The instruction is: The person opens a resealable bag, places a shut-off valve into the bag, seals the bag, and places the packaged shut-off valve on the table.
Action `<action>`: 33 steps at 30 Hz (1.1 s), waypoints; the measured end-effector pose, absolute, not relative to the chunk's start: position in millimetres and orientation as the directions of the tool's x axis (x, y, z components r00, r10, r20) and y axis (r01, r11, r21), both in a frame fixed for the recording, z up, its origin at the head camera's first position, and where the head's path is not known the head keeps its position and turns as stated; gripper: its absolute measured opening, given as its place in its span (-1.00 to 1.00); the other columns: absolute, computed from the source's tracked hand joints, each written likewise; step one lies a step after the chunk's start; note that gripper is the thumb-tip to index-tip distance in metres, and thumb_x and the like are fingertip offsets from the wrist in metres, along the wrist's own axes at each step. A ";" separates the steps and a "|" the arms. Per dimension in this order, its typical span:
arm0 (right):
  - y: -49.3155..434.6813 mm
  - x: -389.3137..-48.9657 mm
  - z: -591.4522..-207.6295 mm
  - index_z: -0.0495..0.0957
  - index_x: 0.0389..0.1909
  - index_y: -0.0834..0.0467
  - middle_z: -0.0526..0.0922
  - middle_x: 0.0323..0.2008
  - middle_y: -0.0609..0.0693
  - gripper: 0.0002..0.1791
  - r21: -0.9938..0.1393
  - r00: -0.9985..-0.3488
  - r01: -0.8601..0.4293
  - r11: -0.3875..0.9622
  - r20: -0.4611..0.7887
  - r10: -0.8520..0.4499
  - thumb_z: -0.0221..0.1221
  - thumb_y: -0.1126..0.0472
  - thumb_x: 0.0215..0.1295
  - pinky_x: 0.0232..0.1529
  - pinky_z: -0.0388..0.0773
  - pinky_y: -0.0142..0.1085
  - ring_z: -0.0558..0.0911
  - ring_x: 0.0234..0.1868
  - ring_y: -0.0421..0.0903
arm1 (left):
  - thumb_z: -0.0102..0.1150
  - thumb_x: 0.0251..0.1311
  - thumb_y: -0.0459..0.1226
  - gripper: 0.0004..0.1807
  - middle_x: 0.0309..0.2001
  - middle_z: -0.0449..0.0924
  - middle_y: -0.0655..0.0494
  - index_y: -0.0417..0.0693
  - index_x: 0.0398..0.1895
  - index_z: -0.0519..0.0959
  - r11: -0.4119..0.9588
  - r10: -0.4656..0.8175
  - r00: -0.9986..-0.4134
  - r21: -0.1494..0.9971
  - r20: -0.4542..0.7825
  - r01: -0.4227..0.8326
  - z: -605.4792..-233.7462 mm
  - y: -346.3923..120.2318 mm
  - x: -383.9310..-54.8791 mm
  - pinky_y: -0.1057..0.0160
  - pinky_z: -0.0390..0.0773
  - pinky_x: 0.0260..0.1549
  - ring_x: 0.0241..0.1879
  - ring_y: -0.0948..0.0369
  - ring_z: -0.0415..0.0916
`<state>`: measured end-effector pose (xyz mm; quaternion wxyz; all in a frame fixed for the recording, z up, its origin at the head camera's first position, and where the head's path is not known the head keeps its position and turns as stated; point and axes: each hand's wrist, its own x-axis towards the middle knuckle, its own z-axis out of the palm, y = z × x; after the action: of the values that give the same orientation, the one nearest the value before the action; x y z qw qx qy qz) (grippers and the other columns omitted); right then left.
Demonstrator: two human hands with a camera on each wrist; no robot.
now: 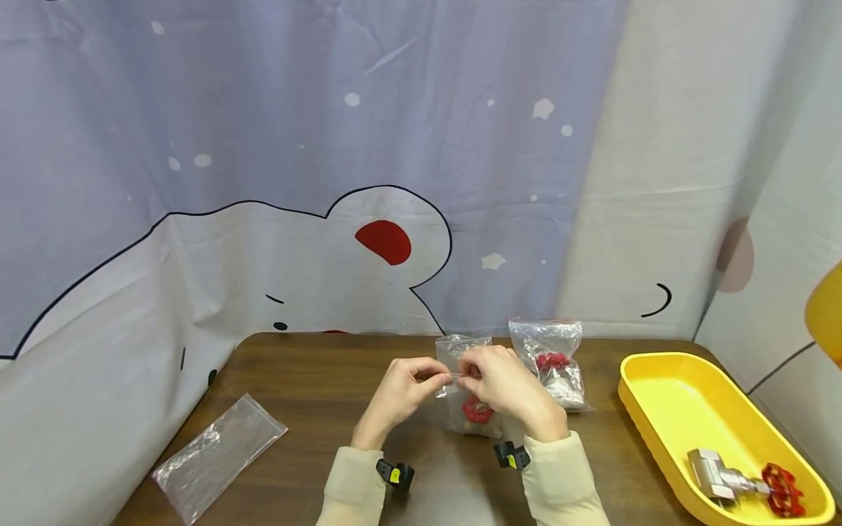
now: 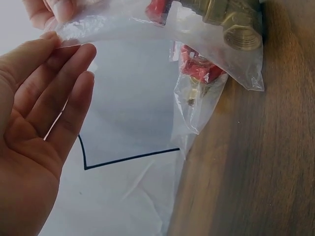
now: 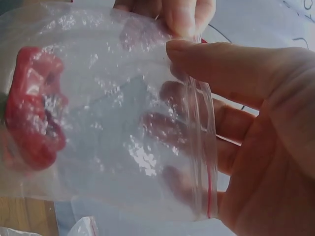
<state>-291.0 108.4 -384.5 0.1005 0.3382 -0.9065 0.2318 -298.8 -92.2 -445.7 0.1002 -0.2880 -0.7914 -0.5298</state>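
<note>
In the head view both hands meet at the top of a clear zip bag [image 1: 460, 416] that holds a valve with a red handwheel [image 1: 477, 410]. My left hand [image 1: 411, 387] pinches the bag's top edge between thumb and index finger; the left wrist view shows its other fingers extended. On the same edge, close beside it, my right hand [image 1: 503, 383] pinches with its thumb in front and its fingers behind the plastic. A red line runs along the bag's mouth [image 3: 210, 191]. The valve's brass body [image 2: 241, 29] appears low in the bag in the left wrist view.
Another bagged valve [image 1: 559, 372] rests at the back right, and a further clear bag [image 1: 454, 347] shows behind the hands. A flat plastic bag [image 1: 220, 456] lies on the left. On the right, a yellow tray [image 1: 634, 409] holds a loose valve [image 1: 717, 478] with a red handwheel.
</note>
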 end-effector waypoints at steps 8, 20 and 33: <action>114.3 -293.3 -387.5 0.53 -0.56 0.02 0.43 -0.60 -0.25 -0.76 -0.393 -0.710 -0.704 0.592 0.361 -0.605 0.38 0.34 0.12 -0.49 0.38 -0.37 0.38 -0.57 -0.30 | 0.31 0.23 -0.25 -0.94 -0.37 0.68 0.27 -0.03 -0.33 0.73 0.269 0.352 -0.823 0.794 0.446 0.546 -443.6 -90.2 -298.9 0.34 0.52 -0.42 -0.39 0.31 0.54; 118.1 -293.3 -387.5 0.52 -0.55 -0.01 0.42 -0.59 -0.27 -0.78 -0.406 -0.729 -0.683 0.607 0.343 -0.592 0.38 0.26 0.12 -0.46 0.37 -0.36 0.38 -0.54 -0.30 | 0.28 0.21 -0.42 -0.95 -0.38 0.69 0.01 -0.25 -0.34 0.70 0.280 0.355 -0.826 0.793 0.438 0.541 -423.0 -85.5 -283.9 0.36 0.49 -0.44 -0.41 0.23 0.52; 128.9 -295.2 -389.0 0.50 -0.55 0.01 0.39 -0.61 -0.28 -0.76 -0.446 -0.702 -0.708 0.548 0.353 -0.619 0.38 0.31 0.11 -0.50 0.37 -0.38 0.36 -0.56 -0.33 | 0.30 0.20 -0.42 -0.93 -0.37 0.69 0.00 -0.29 -0.31 0.70 0.271 0.367 -0.823 0.797 0.432 0.540 -411.9 -84.5 -276.3 0.34 0.48 -0.46 -0.43 0.26 0.50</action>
<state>-295.2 128.9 -389.0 0.0774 0.3783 -0.8764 0.2878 -276.3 -84.5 -411.9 0.0809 -0.2859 -0.7930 -0.5319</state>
